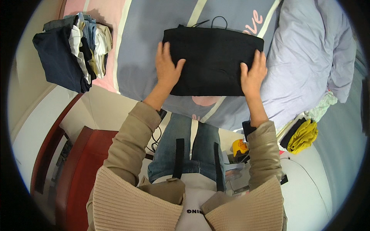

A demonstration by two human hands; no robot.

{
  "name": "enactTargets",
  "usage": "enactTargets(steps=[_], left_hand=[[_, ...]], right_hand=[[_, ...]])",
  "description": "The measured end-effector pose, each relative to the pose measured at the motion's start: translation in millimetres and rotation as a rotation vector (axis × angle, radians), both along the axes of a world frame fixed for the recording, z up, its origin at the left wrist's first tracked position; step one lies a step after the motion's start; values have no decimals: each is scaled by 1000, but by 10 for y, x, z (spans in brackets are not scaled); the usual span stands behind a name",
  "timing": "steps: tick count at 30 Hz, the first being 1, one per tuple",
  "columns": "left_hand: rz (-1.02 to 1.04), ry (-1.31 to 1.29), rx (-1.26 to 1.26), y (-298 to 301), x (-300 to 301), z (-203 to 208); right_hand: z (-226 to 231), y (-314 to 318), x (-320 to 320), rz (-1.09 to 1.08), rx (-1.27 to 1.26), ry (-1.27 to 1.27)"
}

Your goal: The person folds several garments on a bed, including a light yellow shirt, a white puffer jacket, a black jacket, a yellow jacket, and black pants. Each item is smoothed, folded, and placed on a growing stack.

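A black garment [214, 63] lies folded into a flat rectangle on the bed, with a thin dark drawstring looping out at its far edge. What kind of garment it is, I cannot tell. My left hand [168, 66] rests at its left side, fingers spread and thumb over the cloth. At the opposite side my right hand [254, 73] lies on the right edge, its fingers stretched out and the thumb apart. Neither hand grips the cloth.
Folded clothes [63, 57] are stacked at the bed's left corner. A lavender quilt [304, 57] is heaped on the right. Yellow and dark clothes [302, 136] hang at the bed's near right edge. A red wooden chair [86, 165] stands at lower left.
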State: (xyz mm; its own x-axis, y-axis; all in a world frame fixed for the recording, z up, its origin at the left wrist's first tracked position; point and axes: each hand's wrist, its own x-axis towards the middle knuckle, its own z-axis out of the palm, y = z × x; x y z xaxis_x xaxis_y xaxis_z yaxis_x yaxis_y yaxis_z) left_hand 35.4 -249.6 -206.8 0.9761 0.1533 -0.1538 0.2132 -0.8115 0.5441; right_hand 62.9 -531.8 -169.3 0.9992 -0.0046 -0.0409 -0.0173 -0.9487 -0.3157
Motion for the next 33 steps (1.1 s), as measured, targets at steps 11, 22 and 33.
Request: enactTargets(steps=[11, 22, 33], left_hand=[[361, 899, -1070, 189, 97, 438], [301, 928, -1186, 210, -332, 2056], [210, 918, -1158, -430, -658, 2584]], right_hand=[[39, -430, -683, -898, 920, 882], [1282, -459, -1248, -797, 1058, 1105], [2270, -1178, -1593, -648, 991, 726]])
